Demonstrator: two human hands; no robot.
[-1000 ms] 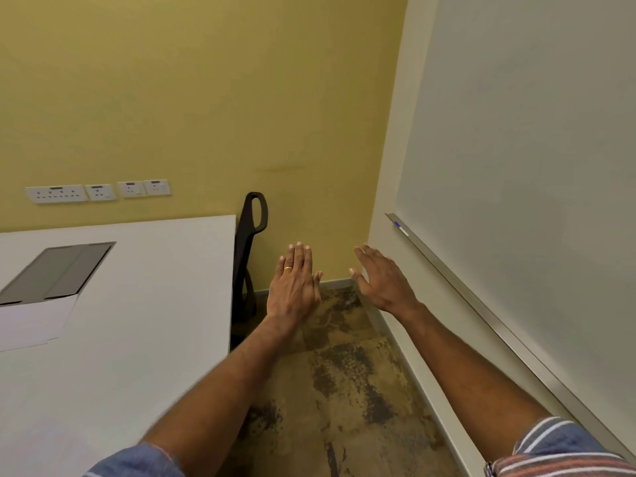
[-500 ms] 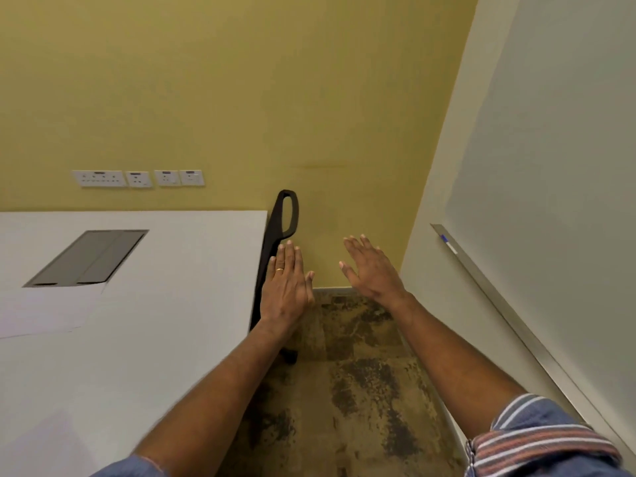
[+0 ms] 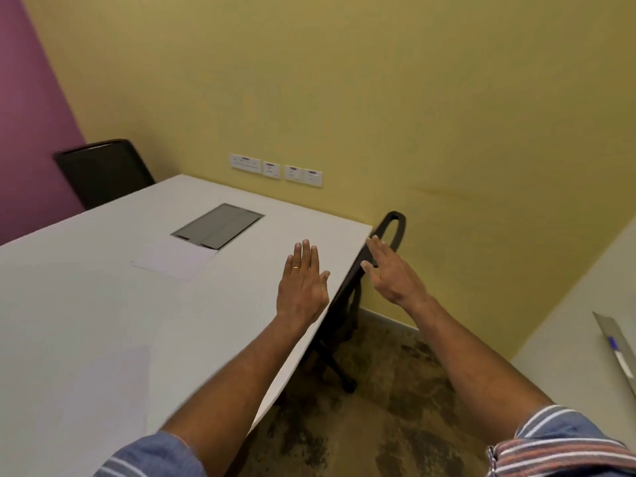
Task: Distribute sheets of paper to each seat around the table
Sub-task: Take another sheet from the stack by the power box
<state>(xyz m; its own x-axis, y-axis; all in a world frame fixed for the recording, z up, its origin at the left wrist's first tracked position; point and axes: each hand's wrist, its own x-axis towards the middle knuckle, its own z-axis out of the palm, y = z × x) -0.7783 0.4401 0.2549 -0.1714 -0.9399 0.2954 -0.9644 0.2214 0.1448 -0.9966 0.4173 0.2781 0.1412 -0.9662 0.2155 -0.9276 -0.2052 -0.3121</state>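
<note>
A white sheet of paper (image 3: 173, 258) lies on the white table (image 3: 103, 321), just in front of a grey cable hatch (image 3: 218, 226). My left hand (image 3: 302, 285) is stretched out flat over the table's right edge, fingers apart, holding nothing; it wears a gold ring. My right hand (image 3: 392, 271) is open too, held in the air beyond the table's edge, in front of the back of a black chair (image 3: 389, 232) tucked at the right side. A second black chair (image 3: 103, 170) stands at the table's far left end.
A yellow wall with a row of white sockets (image 3: 275, 169) runs behind the table. A purple wall (image 3: 27, 132) is at the left. A whiteboard tray with a marker (image 3: 617, 352) juts out at the right. Mottled carpet (image 3: 378, 390) lies between table and wall.
The view has swung to the left, bringing the table, the far chair and the purple wall into sight. Both hands have moved left; the left one is now over the table.
</note>
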